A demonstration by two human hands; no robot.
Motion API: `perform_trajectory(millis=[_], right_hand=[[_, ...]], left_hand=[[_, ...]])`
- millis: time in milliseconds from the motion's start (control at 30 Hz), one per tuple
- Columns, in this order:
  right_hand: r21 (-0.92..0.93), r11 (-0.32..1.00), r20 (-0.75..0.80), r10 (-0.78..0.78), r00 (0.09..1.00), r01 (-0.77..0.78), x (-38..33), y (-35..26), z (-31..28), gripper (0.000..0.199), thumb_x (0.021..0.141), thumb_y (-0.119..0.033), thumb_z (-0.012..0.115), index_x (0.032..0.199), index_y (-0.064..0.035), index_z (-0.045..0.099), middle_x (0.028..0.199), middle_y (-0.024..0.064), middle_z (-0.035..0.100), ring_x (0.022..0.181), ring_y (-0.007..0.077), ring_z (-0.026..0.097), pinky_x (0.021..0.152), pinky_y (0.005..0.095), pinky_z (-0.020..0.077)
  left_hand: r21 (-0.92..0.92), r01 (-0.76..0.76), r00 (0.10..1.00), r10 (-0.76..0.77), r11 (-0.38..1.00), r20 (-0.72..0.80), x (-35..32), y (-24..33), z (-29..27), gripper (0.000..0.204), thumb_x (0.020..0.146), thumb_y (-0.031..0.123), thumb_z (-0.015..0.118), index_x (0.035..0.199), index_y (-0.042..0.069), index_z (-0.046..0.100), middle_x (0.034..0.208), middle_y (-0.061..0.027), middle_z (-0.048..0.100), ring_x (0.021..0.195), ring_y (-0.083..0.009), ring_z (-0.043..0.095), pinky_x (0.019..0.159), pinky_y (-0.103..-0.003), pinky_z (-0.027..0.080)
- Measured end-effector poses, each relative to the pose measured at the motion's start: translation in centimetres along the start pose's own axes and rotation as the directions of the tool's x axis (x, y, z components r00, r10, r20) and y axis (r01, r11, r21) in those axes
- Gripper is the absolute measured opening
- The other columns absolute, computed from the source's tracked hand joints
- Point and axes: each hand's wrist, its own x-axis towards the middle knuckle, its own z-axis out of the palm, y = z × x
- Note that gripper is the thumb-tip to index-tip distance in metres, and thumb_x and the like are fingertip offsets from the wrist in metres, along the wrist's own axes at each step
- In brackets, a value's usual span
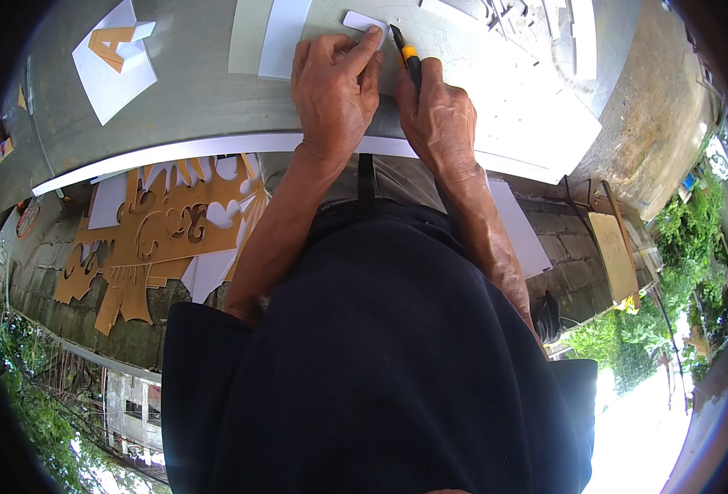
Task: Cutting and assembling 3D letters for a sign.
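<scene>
My right hand (438,115) is closed round a black and yellow utility knife (411,62), its blade pointing away from me and close to the table surface. To its left, my left hand (333,95) holds down a small white piece of board with a rounded end (359,20), thumb and index finger together at its near edge. The knife tip is just right of this piece; whether it touches anything I cannot tell. Bright glare washes out the white board beside my right hand.
A long white strip (191,149) runs along the table's near edge. White sheets (284,37) lie left of my hands; farther left, a brown letter shape (110,48) rests on white board. White offcuts (508,18) lie far right. Below, brown cut-out sheets (166,239) are piled on paving.
</scene>
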Motion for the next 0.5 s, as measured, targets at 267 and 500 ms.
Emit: perform_trajectory(millis=[267, 500], right_hand=[[-0.067, 0.998, -0.018, -0.017, 1.0, 0.016, 0.07, -0.26, 0.28, 0.022, 0.098, -0.022, 0.061, 0.093, -0.0037, 0.051, 0.059, 0.0178, 0.066, 0.056, 0.0387, 0.07, 0.054, 0.0489, 0.0562], [-0.092, 0.996, -0.034, -0.021, 0.999, 0.017, -0.71, -0.61, 0.54, 0.025, 0.102, -0.024, 0.058, 0.093, -0.0033, 0.049, 0.06, 0.023, 0.065, 0.057, 0.0446, 0.068, 0.056, 0.054, 0.0546]], left_hand=[[0.006, 0.0, 1.0, 0.0, 1.0, -0.008, 0.01, 0.07, 0.11, 0.04, 0.076, 0.007, 0.087, 0.114, 0.018, 0.081, 0.09, -0.0031, 0.064, 0.081, -0.0217, 0.059, 0.073, -0.035, 0.052], [0.011, -0.024, 0.999, 0.025, 1.0, -0.041, -0.02, 0.17, 0.4, 0.039, 0.076, 0.005, 0.085, 0.114, 0.016, 0.081, 0.088, -0.0034, 0.064, 0.079, -0.0225, 0.058, 0.073, -0.036, 0.052]])
